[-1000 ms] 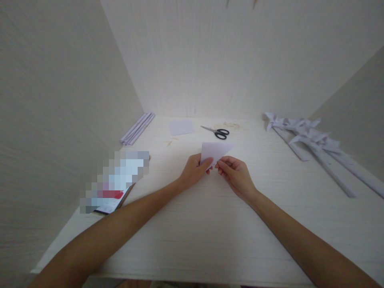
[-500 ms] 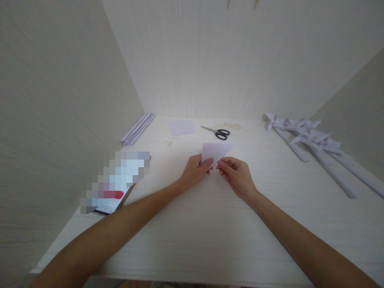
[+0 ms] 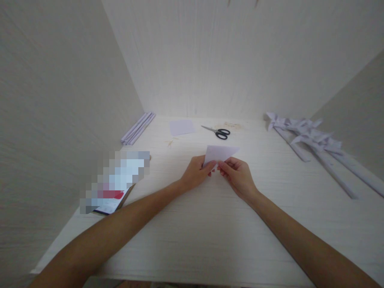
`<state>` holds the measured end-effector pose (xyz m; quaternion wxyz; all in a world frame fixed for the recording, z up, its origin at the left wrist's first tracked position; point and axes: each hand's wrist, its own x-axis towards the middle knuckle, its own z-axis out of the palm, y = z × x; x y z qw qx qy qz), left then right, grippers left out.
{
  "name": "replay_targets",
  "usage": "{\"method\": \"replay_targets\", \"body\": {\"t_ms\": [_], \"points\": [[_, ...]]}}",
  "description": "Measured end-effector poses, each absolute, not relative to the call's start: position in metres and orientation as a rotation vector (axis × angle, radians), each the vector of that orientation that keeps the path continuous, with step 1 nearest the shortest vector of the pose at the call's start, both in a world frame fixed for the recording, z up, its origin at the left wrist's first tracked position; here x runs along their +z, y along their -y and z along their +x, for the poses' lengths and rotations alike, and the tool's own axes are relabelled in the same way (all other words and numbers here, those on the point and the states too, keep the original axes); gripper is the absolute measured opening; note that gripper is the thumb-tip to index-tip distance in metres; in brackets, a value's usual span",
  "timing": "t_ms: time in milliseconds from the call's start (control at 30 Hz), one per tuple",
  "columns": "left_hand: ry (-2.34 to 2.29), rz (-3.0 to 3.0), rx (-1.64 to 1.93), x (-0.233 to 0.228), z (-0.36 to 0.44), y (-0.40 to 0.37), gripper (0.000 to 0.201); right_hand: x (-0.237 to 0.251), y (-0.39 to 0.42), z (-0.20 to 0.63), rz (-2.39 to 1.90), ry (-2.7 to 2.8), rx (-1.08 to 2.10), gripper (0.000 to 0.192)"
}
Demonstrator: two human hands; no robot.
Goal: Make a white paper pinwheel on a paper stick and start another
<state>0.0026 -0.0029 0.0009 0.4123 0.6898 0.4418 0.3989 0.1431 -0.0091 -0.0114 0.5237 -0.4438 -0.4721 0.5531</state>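
A small pale sheet of paper folded into a triangle (image 3: 220,153) is held up above the table, its long point toward the right. My left hand (image 3: 197,172) pinches its lower left part, thumb in front and fingers behind. My right hand (image 3: 237,174) grips the slanting lower edge between thumb and fingertips, close beside the left thumb. Beyond the hands lie scissors (image 3: 219,132) with black handles, blades toward the left. A flat square of the same pale paper (image 3: 182,127) rests to the left of them.
Rolled paper tubes (image 3: 138,129) lie at the back left. A phone (image 3: 109,202), partly blurred out, sits by my left forearm. On the right are several paper pinwheels (image 3: 312,132) on paper sticks. Walls (image 3: 192,60) enclose the white table (image 3: 192,240) at the back and sides.
The folded paper has tilted and shifted slightly right and down. My right fingertips, just off its edge before, now pinch it. The left hand has moved slightly right with the paper.
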Motion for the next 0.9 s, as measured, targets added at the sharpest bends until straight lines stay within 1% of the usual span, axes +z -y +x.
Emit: {"method": "replay_targets", "body": {"t_ms": [200,367,400,500,567,900], "points": [[-1.087,1.730,0.940,0.0015,0.0038,0.0044,0.030,-0.0124,0.0087,0.1438,-1.026,1.096,1.375,0.022],[-1.095,1.666,0.964,-0.0009,0.0035,0.0025,0.028,-0.0066,0.0094,0.1420,-0.941,0.984,1.446,0.030],[-1.101,1.644,0.975,-0.0014,0.0033,0.0018,0.028,-0.0055,0.0096,0.1418,-0.921,0.974,1.464,0.029],[-1.114,1.600,0.999,-0.0016,0.0028,0.0006,0.028,-0.0045,0.0100,0.1422,-0.896,0.989,1.506,0.014],[-1.116,1.595,1.004,-0.0010,0.0028,0.0006,0.028,-0.0053,0.0099,0.1426,-0.907,1.012,1.499,0.010],[-1.103,1.558,0.965,-0.0018,0.0037,0.0001,0.028,-0.0068,0.0103,0.1431,-0.978,1.039,1.449,0.009]]}}
